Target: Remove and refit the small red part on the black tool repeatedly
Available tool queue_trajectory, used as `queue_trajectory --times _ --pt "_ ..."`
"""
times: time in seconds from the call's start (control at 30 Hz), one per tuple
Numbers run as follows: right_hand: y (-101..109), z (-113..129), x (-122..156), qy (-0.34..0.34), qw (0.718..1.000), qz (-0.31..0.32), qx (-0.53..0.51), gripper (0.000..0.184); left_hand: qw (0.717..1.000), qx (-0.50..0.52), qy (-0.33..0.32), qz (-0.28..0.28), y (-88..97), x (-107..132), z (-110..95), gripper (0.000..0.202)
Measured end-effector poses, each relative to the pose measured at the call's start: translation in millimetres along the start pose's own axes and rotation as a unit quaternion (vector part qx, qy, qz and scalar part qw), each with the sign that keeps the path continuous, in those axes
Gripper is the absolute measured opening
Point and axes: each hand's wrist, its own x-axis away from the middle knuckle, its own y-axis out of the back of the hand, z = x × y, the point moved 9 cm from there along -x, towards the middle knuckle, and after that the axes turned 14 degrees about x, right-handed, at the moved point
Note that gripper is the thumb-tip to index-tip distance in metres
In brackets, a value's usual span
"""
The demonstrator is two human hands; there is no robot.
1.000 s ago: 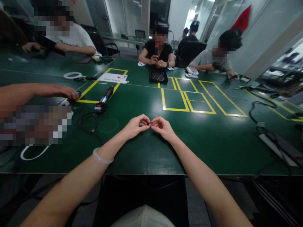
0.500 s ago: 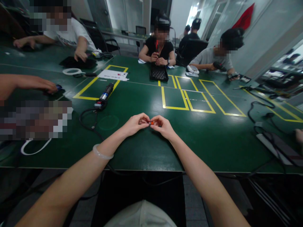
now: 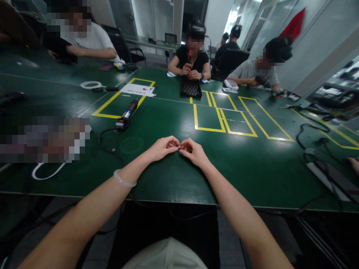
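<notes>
Close above the green table (image 3: pixel 162 179), my two hands meet fingertip to fingertip. My left hand (image 3: pixel 166 147) pinches one end of a small orange and dark piece (image 3: pixel 182 147), and my right hand (image 3: pixel 194 151) pinches the other end. The piece is too small and too covered by fingers to tell its kind. A pale bracelet (image 3: pixel 123 180) circles my left wrist. To the left of my left hand, an electric screwdriver (image 3: pixel 128 112) lies with its black cord (image 3: pixel 100 139) trailing toward me.
Yellow tape outlines (image 3: pixel 210 129) mark the tabletop. A white sheet (image 3: pixel 137 89) and a tape roll (image 3: pixel 90 85) lie at the left; a bag's strap (image 3: pixel 47 175) is nearer. Across sits a co-worker (image 3: pixel 193 56) behind a black tray (image 3: pixel 190 93). Cables (image 3: pixel 301 138) run at the right.
The view has shifted slightly, so most things sit a little farther right. The co-worker at upper left has lifted a dark item; another person's arm has left the left edge. My pinches hold.
</notes>
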Motion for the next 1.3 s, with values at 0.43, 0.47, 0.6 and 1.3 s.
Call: queue_trajectory --times 0.43,0.47,0.6,1.3 --pt "-1 -3 0 -0.019 0.999 0.012 0.033 0.017 0.994 -0.106 0.007 -0.001 4.5 0 -2 0.034" --pt "-1 -4 0 -0.022 0.999 0.013 0.033 0.017 0.992 -0.128 0.003 -0.008 8.5 0 -4 0.034" --pt "-1 -6 0 -0.037 0.998 0.016 0.039 0.016 0.971 -0.219 -0.031 -0.092 46.5 1 -19 0.033" --pt "-2 -6 -1 -0.047 0.997 0.028 0.053 0.020 0.764 -0.452 0.275 -0.369 226.1 57 23 0.057"
